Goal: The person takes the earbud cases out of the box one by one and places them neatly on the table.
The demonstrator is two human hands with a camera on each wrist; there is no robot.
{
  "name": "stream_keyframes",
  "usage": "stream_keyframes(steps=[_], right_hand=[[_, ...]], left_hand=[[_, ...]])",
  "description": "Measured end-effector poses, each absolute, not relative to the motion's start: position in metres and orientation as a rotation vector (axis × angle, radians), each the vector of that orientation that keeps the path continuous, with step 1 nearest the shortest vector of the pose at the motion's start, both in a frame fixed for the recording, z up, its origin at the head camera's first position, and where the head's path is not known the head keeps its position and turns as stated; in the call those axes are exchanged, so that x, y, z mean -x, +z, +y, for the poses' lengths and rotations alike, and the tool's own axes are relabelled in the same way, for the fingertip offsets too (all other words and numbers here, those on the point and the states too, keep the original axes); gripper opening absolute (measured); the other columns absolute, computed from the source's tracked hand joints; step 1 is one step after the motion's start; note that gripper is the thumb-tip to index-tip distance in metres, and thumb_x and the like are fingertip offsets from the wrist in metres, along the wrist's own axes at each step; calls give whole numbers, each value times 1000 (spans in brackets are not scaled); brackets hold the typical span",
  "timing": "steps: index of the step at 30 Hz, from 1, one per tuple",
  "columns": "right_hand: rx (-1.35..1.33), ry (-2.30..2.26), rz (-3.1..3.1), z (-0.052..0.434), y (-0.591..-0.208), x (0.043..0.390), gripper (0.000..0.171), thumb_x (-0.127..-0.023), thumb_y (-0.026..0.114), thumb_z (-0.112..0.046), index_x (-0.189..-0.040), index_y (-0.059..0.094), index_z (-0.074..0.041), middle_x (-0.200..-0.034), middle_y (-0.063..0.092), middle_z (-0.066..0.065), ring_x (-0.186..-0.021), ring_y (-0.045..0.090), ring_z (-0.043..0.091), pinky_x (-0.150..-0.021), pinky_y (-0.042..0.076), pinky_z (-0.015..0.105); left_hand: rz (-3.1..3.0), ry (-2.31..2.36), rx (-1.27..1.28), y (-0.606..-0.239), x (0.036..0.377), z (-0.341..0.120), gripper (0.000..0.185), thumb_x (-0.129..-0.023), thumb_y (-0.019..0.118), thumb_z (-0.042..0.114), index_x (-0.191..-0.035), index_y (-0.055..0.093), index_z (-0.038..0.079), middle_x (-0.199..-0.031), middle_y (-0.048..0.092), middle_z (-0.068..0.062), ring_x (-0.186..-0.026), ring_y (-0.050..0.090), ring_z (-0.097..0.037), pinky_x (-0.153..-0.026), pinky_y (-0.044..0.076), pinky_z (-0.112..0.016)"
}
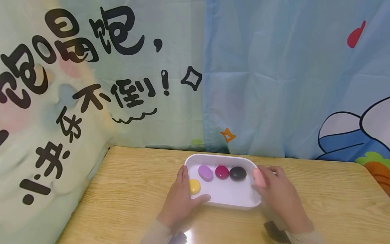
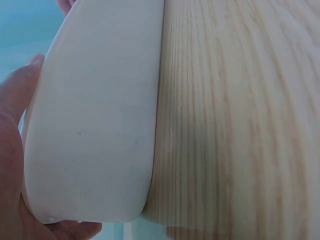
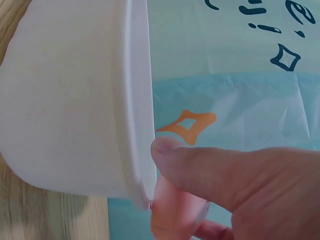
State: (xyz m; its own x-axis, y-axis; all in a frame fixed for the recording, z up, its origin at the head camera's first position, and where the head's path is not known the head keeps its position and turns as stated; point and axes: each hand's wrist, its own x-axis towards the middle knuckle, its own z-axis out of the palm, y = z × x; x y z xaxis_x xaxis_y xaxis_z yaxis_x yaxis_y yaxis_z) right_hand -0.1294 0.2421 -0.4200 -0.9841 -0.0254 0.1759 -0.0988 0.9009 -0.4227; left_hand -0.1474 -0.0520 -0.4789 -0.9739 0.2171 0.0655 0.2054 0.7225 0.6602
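A white tray (image 1: 220, 156) stands on the wooden table (image 1: 134, 189). Along its far side lie a purple oval piece (image 1: 206, 173), a magenta one (image 1: 222, 172) and a black one (image 1: 238, 173). A yellow piece (image 1: 194, 186) lies at its left end. My left hand (image 1: 179, 198) grips the tray's left end, thumb over the near rim. In the left wrist view the hand (image 2: 10, 155) wraps the tray's outer wall (image 2: 90, 125). My right hand (image 1: 274, 191) pinches a pink oval piece (image 1: 259, 177) at the tray's right rim. The right wrist view shows the thumb (image 3: 210, 167) pressing that pink piece (image 3: 175, 217) beside the tray (image 3: 70, 100).
A printed curtain (image 1: 250, 84) hangs close behind the table's far edge, green with black characters on the left and blue on the right. Bare wood (image 1: 335, 196) lies on both sides of the tray. The table's rounded left corner (image 1: 114, 148) meets the curtain.
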Motion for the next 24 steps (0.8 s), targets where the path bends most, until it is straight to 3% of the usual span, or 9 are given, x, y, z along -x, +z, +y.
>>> stream_keyframes(steps=[24], right_hand=[[230, 672, -2948, 272, -428, 138, 61, -97, 61, -24, -148, 41, 4, -140, 35, 38, -118, 43, 56, -92, 40, 74]], left_hand=[[2894, 1117, -362, -480, 147, -52, 120, -82, 69, 68, -159, 13, -4, -164, 17, -23, -140, 38, -44, -113, 36, -53]])
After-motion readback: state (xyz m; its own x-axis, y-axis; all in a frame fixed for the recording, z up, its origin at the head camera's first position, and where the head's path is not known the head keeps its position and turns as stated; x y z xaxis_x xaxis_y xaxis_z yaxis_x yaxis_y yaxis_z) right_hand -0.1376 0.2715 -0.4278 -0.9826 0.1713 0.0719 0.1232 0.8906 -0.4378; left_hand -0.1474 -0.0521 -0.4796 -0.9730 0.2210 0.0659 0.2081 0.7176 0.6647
